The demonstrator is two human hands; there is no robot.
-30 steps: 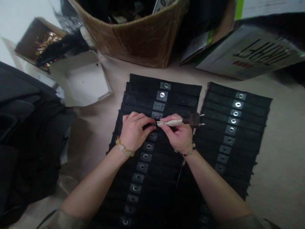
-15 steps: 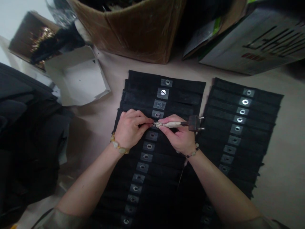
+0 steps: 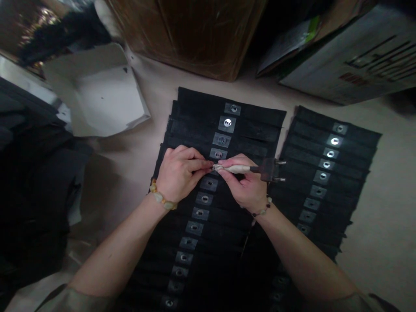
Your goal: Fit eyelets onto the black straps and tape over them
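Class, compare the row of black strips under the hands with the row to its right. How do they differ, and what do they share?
Middle row has the left hand and right hand on it, the right holding a tool; right row has no hand on it. Middle row starts nearer the brown box; right row starts lower. Both: overlapped black strips, each with a grey patch and metal eyelet.

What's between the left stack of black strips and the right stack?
Head view: a narrow gap of bare beige tabletop, with the two-pin plug on the tool in the right hand poking over it.
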